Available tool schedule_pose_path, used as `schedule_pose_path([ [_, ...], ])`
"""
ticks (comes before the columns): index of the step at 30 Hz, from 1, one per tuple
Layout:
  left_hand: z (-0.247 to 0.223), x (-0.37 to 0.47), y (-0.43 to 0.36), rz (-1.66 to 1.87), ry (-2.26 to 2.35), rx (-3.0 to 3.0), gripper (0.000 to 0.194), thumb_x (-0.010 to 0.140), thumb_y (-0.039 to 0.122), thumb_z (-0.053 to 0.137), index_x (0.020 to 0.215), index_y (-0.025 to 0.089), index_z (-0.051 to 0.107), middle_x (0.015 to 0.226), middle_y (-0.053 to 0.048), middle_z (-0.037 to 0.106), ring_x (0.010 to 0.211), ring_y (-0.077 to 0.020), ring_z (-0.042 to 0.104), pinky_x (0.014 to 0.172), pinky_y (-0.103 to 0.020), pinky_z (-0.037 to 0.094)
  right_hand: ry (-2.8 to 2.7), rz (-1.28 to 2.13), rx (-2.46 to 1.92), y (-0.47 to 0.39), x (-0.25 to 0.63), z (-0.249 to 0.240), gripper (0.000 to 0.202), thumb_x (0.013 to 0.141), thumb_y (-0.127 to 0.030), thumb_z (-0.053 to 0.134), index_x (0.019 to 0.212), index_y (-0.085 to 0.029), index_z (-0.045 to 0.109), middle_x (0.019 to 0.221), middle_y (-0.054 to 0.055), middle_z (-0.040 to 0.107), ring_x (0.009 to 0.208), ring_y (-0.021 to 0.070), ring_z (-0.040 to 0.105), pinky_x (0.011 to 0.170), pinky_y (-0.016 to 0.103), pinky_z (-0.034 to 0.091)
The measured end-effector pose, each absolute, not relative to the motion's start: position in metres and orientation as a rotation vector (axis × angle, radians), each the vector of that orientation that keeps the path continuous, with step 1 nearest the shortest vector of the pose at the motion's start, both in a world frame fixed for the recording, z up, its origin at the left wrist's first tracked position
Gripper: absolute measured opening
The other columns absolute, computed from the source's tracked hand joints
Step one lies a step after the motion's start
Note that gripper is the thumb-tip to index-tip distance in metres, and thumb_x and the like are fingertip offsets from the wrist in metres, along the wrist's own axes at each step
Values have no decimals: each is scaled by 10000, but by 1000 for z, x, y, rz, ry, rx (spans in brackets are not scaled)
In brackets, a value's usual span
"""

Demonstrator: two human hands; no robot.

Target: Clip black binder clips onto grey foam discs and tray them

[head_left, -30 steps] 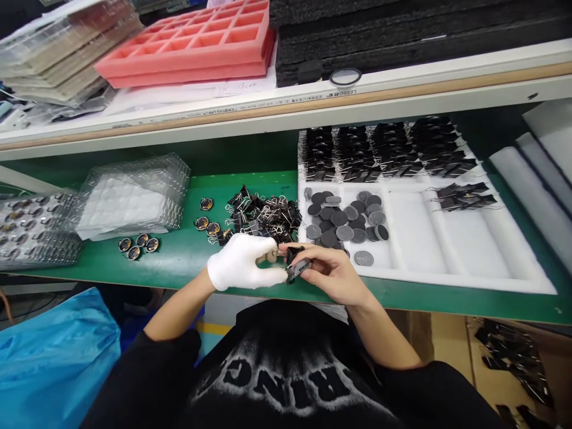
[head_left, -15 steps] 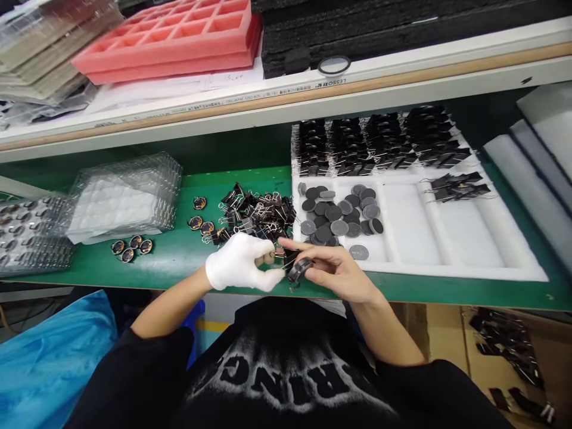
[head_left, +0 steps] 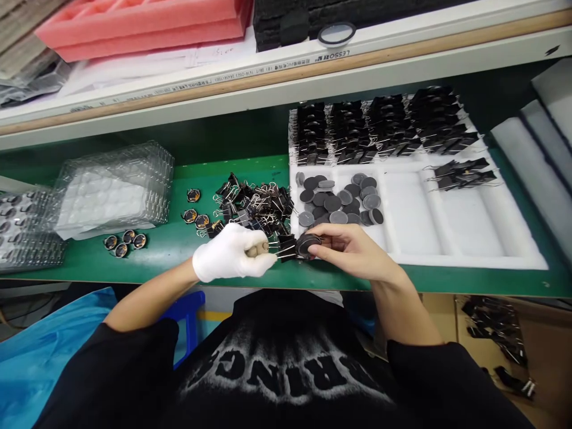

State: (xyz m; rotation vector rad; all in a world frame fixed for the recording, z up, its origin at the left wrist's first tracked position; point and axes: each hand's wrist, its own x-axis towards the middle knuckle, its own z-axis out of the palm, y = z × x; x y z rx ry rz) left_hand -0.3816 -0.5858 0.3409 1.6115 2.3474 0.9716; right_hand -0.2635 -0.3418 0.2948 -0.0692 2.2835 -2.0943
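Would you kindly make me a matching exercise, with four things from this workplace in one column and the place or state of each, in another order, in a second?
Column one
1. Left hand
2. Right hand
3. Loose clips
4. Pink foam

Column two
A. Up on the shelf
B. Bare, holding a dark disc
C. White-gloved, at the wire handles of a black clip
D. Heaped on the green bench, left of the white tray

Right pairs: 1-C, 2-B, 3-D, 4-A.
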Motion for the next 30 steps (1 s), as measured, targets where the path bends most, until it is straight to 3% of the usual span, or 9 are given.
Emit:
schedule_pose_path([
  [7,334,-378,-589,916,2355,1641,232,786,212,615,569,188,539,430,91,455,414,-44,376,442,-180,318,2119,-2173,-91,-348,-268,292,240,901,-413,782,1006,-199,806,838,44,766,736,180,711,646,288,566],
  [12,332,-380,-589,893,2343,1600,222,809,232,621,599,192,560,441,84,489,414,-52,420,459,-191,339,2152,-2184,-78,-351,-270,290,231,880,-399,804,988,-195,803,758,15,716,635,138,629,565,259,517],
  [16,342,-389,-592,779,2211,1571,104,838,275,632,828,197,698,531,77,605,467,-77,523,528,-206,414,2152,-2205,-67,-347,-270,292,170,884,-362,805,926,-199,780,727,6,693,580,106,579,519,225,492],
  [18,349,-403,-595,764,2310,1517,201,887,316,591,963,200,736,631,50,684,540,-102,591,601,-228,460,2025,-2320,-35,-346,-271,289,214,869,-375,829,1004,-217,777,767,16,730,602,123,636,549,238,543],
  [20,354,-425,-599,742,2586,1349,292,956,372,518,1011,201,747,728,9,732,611,-130,630,652,-255,471,1793,-2516,16,-348,-272,282,393,821,-415,878,1155,-247,754,865,34,778,687,169,722,644,301,622],
  [22,355,-454,-602,610,2874,1104,383,1002,452,458,967,198,743,750,-28,730,649,-162,633,654,-280,443,1594,-2687,62,-354,-275,273,487,757,-441,927,1173,-263,747,918,42,797,770,207,767,749,371,657],
  [25,349,-493,-603,227,2970,855,463,977,586,471,834,213,704,698,-54,686,659,-209,612,636,-300,386,1531,-2769,109,-366,-278,261,384,715,-455,953,974,-242,766,881,44,802,823,220,777,837,395,650],
  [28,338,-509,-599,-31,2825,826,477,893,676,545,792,230,681,703,-57,678,652,-228,596,642,-304,373,1506,-2778,114,-377,-279,257,371,720,-473,946,934,-237,757,853,43,800,811,209,775,811,364,645],
  [30,331,-510,-596,-126,2777,858,437,889,633,549,773,229,668,690,-60,659,646,-230,591,632,-304,360,1468,-2777,90,-380,-279,258,372,716,-458,950,932,-232,749,845,44,799,784,201,771,766,342,644],
])
